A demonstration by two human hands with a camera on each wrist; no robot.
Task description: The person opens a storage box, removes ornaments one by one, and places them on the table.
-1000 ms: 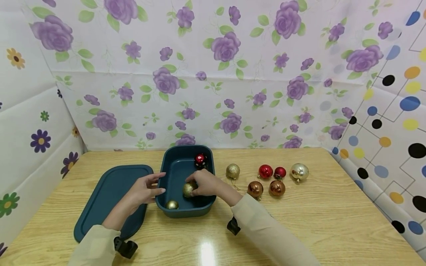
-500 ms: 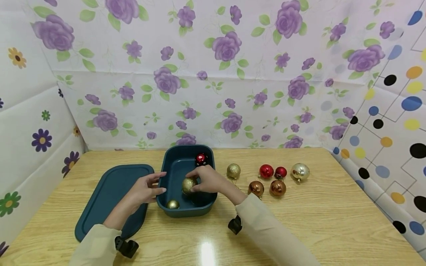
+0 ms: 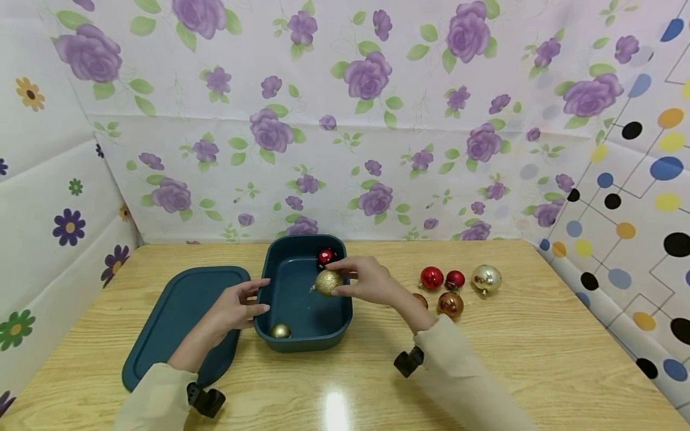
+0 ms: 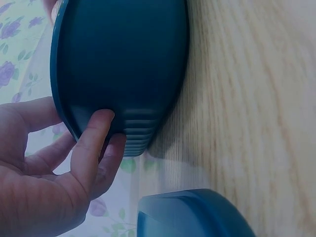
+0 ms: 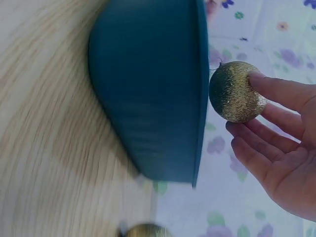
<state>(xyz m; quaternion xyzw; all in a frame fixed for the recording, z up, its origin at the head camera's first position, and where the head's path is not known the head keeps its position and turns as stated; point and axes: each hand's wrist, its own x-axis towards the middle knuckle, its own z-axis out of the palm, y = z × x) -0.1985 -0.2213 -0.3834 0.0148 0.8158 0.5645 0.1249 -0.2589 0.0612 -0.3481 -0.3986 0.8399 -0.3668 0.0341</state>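
Observation:
My right hand (image 3: 374, 281) pinches a gold glitter Christmas bauble (image 3: 328, 282) between thumb and fingertips, over the right side of a deep teal box (image 3: 302, 343). In the right wrist view, that bauble (image 5: 238, 92) is level with the box's rim, its hanging loop toward the box. My left hand (image 3: 235, 306) holds the box's left wall. In the left wrist view, some fingers (image 4: 103, 117) press the outer wall while others reach across the rim. Inside the box, a dark red bauble with white spots (image 3: 326, 258) lies at the back right and a small gold bauble (image 3: 280, 331) at the front left.
A teal lid (image 3: 188, 317) lies left of the box. To the right are two red baubles (image 3: 431, 278), a pale gold bauble (image 3: 486, 279) and a copper bauble (image 3: 450, 305). Another copper bauble and a glitter bauble are partly hidden behind my right hand.
My right hand has lifted the glitter bauble from the box's floor and carried it up and right, toward the right rim. The left hand has stayed at the left wall.

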